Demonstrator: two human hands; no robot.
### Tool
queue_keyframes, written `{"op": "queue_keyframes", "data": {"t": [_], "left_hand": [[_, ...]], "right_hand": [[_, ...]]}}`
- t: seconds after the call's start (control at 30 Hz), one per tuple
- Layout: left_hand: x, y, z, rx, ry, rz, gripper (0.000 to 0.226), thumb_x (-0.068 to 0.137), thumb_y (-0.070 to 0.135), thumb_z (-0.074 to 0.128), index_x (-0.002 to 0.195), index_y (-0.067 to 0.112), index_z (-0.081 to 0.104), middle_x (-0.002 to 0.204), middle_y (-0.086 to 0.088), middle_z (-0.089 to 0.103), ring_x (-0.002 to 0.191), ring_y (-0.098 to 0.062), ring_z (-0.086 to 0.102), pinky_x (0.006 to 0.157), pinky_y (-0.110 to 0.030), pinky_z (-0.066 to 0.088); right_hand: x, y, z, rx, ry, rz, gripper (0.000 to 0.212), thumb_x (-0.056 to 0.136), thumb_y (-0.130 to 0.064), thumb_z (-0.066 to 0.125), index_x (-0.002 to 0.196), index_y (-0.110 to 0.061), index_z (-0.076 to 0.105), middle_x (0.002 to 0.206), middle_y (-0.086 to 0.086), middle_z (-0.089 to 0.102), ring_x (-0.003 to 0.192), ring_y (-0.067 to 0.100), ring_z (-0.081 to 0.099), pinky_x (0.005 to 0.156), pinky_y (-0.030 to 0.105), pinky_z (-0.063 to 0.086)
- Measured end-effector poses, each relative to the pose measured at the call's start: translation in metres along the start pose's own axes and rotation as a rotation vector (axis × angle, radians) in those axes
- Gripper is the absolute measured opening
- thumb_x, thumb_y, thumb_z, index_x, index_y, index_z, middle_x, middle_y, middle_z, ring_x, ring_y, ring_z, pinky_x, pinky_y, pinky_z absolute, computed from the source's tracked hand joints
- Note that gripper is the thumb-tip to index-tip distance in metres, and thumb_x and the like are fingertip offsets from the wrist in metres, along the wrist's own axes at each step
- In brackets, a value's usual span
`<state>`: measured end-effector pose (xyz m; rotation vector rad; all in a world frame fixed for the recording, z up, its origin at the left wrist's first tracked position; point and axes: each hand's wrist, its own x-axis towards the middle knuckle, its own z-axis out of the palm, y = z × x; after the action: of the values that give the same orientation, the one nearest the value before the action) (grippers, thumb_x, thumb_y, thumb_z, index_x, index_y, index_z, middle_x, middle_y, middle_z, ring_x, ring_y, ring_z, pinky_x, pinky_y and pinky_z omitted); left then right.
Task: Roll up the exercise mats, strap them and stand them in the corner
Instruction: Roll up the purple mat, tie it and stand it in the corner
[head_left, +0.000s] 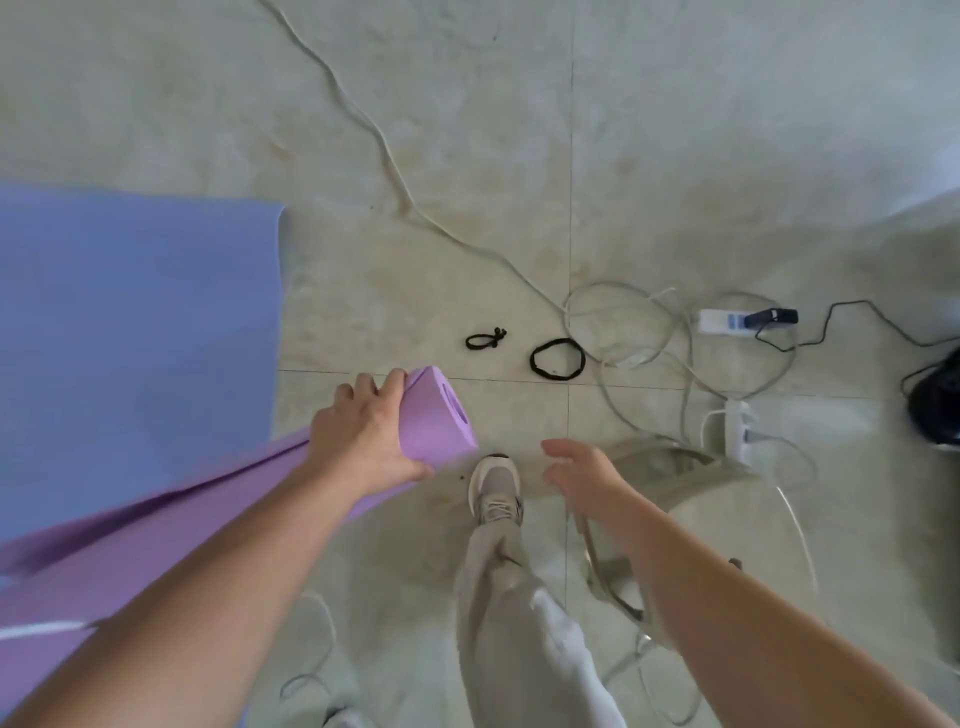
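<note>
purple mat roll (426, 426) slants lower left to upper right, held over the floor (675, 156); left hand (363, 436) fingers (393, 382) wrap its end; right hand (582, 473), slack and empty, is nearer the black straps (492, 339) beyond.

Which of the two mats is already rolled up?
The purple mat, gripped by the left hand; the blue mat lies flat on the floor.

Pale tile floor (675, 130) w/ cables (644, 332)

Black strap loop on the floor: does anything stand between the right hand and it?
Nothing visible does. Only bare floor lies between the right hand and the black strap loop; the white cables lie right of it.
</note>
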<state>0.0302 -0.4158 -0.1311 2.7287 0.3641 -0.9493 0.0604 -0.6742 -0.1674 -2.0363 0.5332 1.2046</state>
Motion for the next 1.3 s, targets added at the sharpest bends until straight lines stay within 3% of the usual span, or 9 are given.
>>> {"op": "queue_keyframes", "data": {"t": [0.17,0.3,0.5,0.6,0.83,0.97,1.03,1.13,1.3], "left_hand": [[0.142,0.034,0.048,0.103,0.086,0.021,0.108,0.051,0.067,0.083,0.136,0.022,0.033,0.119,-0.007,0.046,0.109,-0.030,0.051,0.075,-0.039,0.047],[0.222,0.052,0.089,0.139,0.114,0.068,0.111,0.054,0.066,0.083,0.139,0.021,0.028,0.121,-0.008,0.045,0.109,-0.030,0.049,0.076,-0.040,0.047],[0.275,0.051,0.136,0.151,0.121,0.092,0.110,0.056,0.062,0.084,0.139,0.020,0.026,0.122,-0.009,0.044,0.109,-0.031,0.050,0.074,-0.038,0.045],[0.271,0.047,0.131,0.144,0.131,0.091,0.110,0.056,0.062,0.084,0.140,0.021,0.026,0.122,-0.009,0.045,0.110,-0.031,0.050,0.071,-0.037,0.041],[0.200,0.026,0.045,0.025,0.200,0.069,0.111,0.056,0.065,0.084,0.142,0.021,0.029,0.123,-0.008,0.046,0.109,-0.031,0.050,0.069,-0.037,0.037],[0.128,-0.001,-0.029,-0.191,0.311,0.026,0.115,0.052,0.064,0.086,0.144,0.020,0.033,0.120,-0.008,0.051,0.106,-0.033,0.053,0.073,-0.040,0.045],[0.087,-0.022,-0.066,-0.369,0.391,-0.036,0.117,0.048,0.061,0.089,0.144,0.021,0.037,0.120,-0.007,0.053,0.107,-0.034,0.054,0.075,-0.041,0.047],[0.022,-0.067,-0.115,-0.666,0.477,-0.149,0.115,0.045,0.057,0.089,0.144,0.028,0.038,0.127,0.000,0.054,0.115,-0.027,0.053,0.087,-0.043,0.051],[-0.102,-0.155,-0.168,-1.103,0.701,-0.280,0.096,0.041,0.046,0.087,0.125,0.056,0.041,0.127,0.021,0.057,0.112,-0.005,0.059,0.094,-0.041,0.052]], "right_hand": [[0.149,-0.002,0.000,-0.243,-0.001,-0.020,0.053,0.093,-0.007,0.053,0.145,-0.021,0.048,0.130,0.004,0.055,0.102,0.021,0.061,0.087,0.030,0.051],[0.245,-0.005,0.011,-0.541,-0.029,-0.108,0.061,0.094,-0.008,0.043,0.153,-0.024,0.035,0.165,0.002,0.012,0.147,0.031,0.025,0.117,0.038,0.027],[0.326,0.005,0.032,-0.766,-0.009,-0.029,0.068,0.089,-0.007,0.035,0.151,-0.035,0.031,0.165,-0.005,0.002,0.142,0.034,0.018,0.109,0.043,0.032],[0.326,0.008,0.038,-0.862,0.056,-0.039,0.062,0.090,-0.011,0.038,0.150,-0.024,0.032,0.162,-0.005,0.011,0.137,0.032,0.027,0.105,0.042,0.033],[0.234,-0.050,0.016,-0.546,0.225,-0.192,0.046,0.093,-0.007,0.048,0.136,-0.020,0.057,0.147,-0.007,0.048,0.129,0.023,0.045,0.106,0.037,0.035],[0.119,-0.132,0.016,-0.046,0.272,-0.425,0.022,0.089,-0.003,0.060,0.098,-0.018,0.074,0.092,-0.005,0.071,0.084,0.015,0.061,0.074,0.024,0.047],[0.061,-0.174,0.024,0.055,0.262,-0.530,0.015,0.086,-0.008,0.068,0.082,-0.021,0.074,0.079,-0.005,0.071,0.079,0.017,0.065,0.080,0.029,0.052],[-0.016,-0.234,0.042,0.148,0.202,-0.624,0.024,0.084,-0.011,0.072,0.078,-0.034,0.070,0.076,-0.012,0.071,0.076,0.014,0.065,0.082,0.044,0.057],[-0.151,-0.331,0.105,0.209,-0.019,-0.873,0.025,0.084,0.007,0.069,0.092,-0.016,0.067,0.082,-0.004,0.071,0.073,0.003,0.065,0.074,0.020,0.053]]}}
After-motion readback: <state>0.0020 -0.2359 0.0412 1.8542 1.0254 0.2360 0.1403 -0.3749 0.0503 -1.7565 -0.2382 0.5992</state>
